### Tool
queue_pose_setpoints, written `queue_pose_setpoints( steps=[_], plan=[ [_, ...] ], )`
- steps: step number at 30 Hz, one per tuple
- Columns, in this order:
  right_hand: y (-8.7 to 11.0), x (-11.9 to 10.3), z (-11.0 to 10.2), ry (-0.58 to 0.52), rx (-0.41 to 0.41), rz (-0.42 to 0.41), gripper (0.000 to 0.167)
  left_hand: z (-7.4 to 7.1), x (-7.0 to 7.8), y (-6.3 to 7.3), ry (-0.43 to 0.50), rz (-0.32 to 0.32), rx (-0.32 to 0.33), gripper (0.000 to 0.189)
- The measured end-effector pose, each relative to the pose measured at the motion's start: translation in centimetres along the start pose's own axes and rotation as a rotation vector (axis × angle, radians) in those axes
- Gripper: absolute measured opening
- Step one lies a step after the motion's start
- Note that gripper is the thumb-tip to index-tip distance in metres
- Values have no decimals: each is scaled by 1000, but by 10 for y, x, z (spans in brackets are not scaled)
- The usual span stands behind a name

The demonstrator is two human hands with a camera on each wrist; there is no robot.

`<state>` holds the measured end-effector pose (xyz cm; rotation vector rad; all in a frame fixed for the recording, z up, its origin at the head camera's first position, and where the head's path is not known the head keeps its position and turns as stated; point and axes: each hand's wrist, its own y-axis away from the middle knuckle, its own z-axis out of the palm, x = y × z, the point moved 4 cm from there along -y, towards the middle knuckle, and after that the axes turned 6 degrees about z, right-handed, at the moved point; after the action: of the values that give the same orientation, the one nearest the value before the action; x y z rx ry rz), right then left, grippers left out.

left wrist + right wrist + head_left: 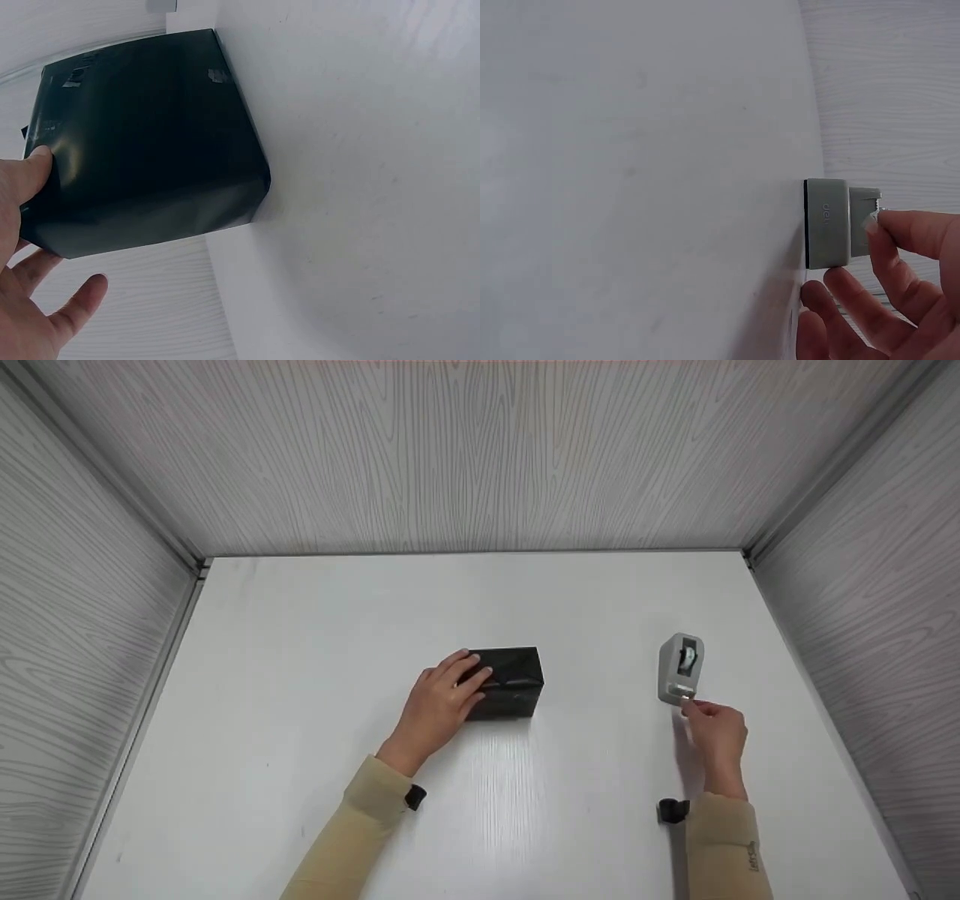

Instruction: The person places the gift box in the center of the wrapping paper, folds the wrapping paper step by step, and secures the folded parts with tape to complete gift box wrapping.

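A box (513,684) wrapped in shiny black paper sits on the white table. My left hand (436,706) holds its left end, fingers spread over the top. In the left wrist view, the thumb presses near an edge of the black box (150,142), and small pieces of clear tape show on its wrapping. To the right stands a grey tape dispenser (667,666) with a roll in it. At its cutter end, my right hand (718,731) pinches the end of the clear tape (871,220) between thumb and forefinger; the other fingers curl beside the dispenser's front.
The white table (360,607) is bounded by a grey wood-grain panel (480,457) at the back and similar panels at both sides. Dark wrist cameras (673,811) are worn at the cuffs of the beige sleeves (724,847).
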<state>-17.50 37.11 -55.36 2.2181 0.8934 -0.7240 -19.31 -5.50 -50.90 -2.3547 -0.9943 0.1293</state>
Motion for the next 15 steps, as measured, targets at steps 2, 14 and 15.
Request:
queue_pose_setpoints(
  steps=[2, 14, 15],
  plan=[
    [-1, -1, 0, 35, 17, -12, 40, 0, 0, 0, -5, -1, -2, 35],
    [-6, -6, 1, 163, 91, -63, 35, 1, 0, 0, -4, 7, 17, 35],
    [-6, -6, 1, 166, 90, -65, 34, 1, 0, 0, -3, 6, 18, 35]
  ],
)
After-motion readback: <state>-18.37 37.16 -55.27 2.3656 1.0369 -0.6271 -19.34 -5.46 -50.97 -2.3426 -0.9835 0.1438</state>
